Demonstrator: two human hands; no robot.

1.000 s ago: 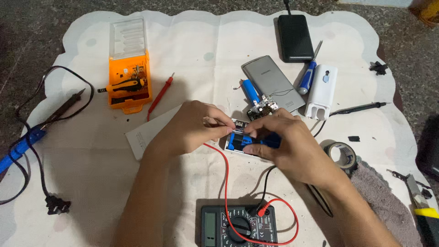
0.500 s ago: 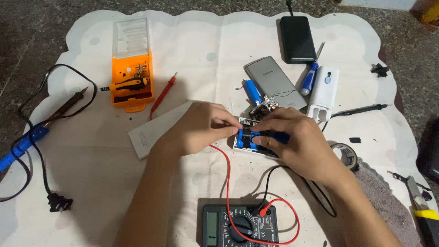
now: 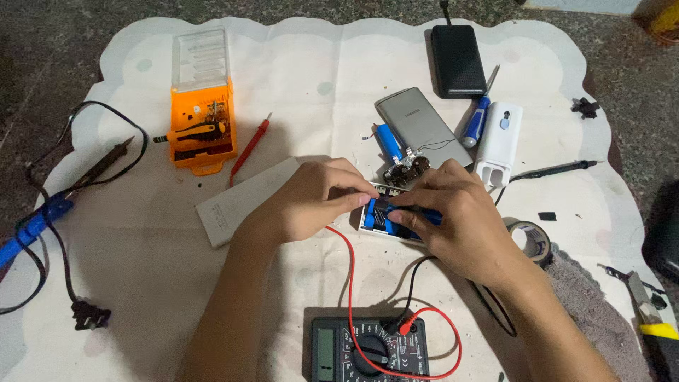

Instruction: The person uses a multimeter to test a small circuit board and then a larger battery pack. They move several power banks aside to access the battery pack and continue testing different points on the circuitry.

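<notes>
Both my hands meet over a white battery holder (image 3: 373, 223) packed with blue cylindrical cells (image 3: 370, 211) at the middle of the white cloth. My left hand (image 3: 311, 198) pinches at the holder's top edge, fingertips closed on a part too small to make out. My right hand (image 3: 460, 219) lies across the cells with its fingers curled on them, and what it grips is hidden. A red lead (image 3: 349, 283) and a black lead (image 3: 410, 283) run from under my hands down to a black multimeter (image 3: 368, 348) at the near edge.
An orange screwdriver kit (image 3: 201, 120), a red probe (image 3: 249, 148) and a white case (image 3: 240, 201) lie left. A soldering iron (image 3: 42, 212) with cord sits far left. A loose blue cell (image 3: 387, 141), grey power bank (image 3: 421, 126), black power bank (image 3: 457, 60), blue screwdriver (image 3: 477, 122), white casing (image 3: 498, 143), tape roll (image 3: 530, 240) lie behind and right.
My hands have stayed on the battery holder, with only small finger shifts. The view has tilted slightly, so everything sits a little lower in frame.
</notes>
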